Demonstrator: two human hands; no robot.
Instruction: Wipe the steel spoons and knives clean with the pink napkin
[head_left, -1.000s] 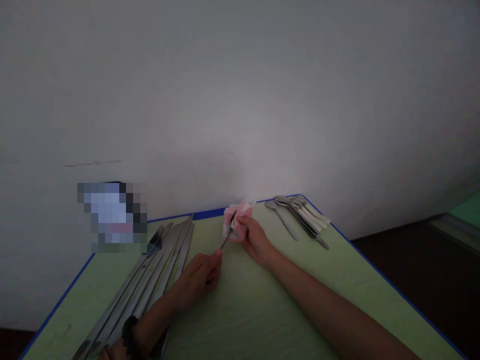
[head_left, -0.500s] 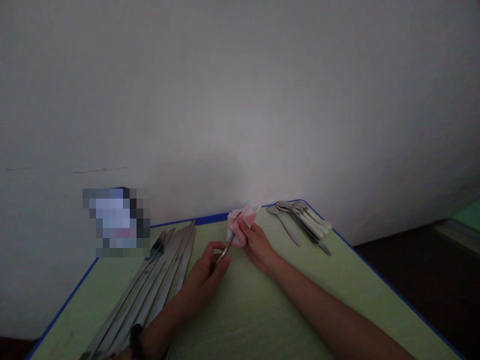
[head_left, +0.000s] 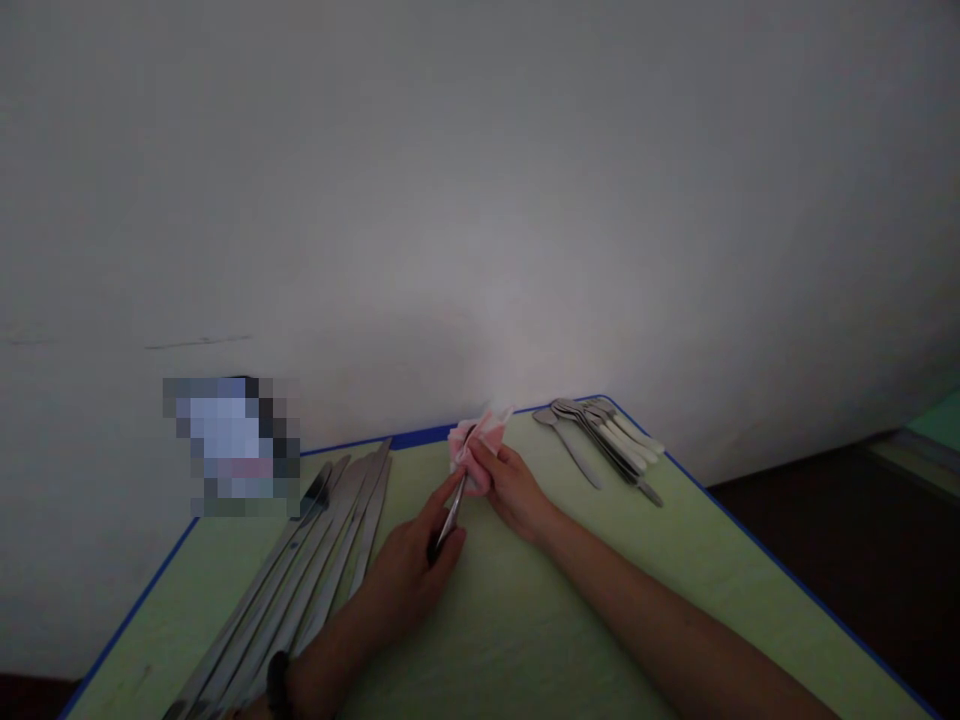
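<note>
My left hand (head_left: 421, 548) is closed around the handle of a metal spoon (head_left: 452, 517), its index finger stretched along it towards the cloth. A pink and white cloth (head_left: 474, 474) is wrapped about the spoon's head, of which only a dark, rounded bit shows. My right hand (head_left: 517, 490) pinches this cloth from the right, thumb on top. Both hands are held over the middle of the green table (head_left: 480, 640). Left of my left hand lie several long metal knives (head_left: 304, 580), side by side and partly covered by my forearm.
At the back right lie a single spoon (head_left: 574, 452), a stack of spoons (head_left: 604, 450) and white-handled forks (head_left: 626, 435). A blurred-out phone-like object (head_left: 229, 440) leans against the wall (head_left: 480, 200) at the back left. The table has a blue edge (head_left: 420, 437).
My left index finger has stretched forward along the spoon to the cloth. The cloth and right hand have shifted slightly left. The laid-out cutlery has stayed put.
</note>
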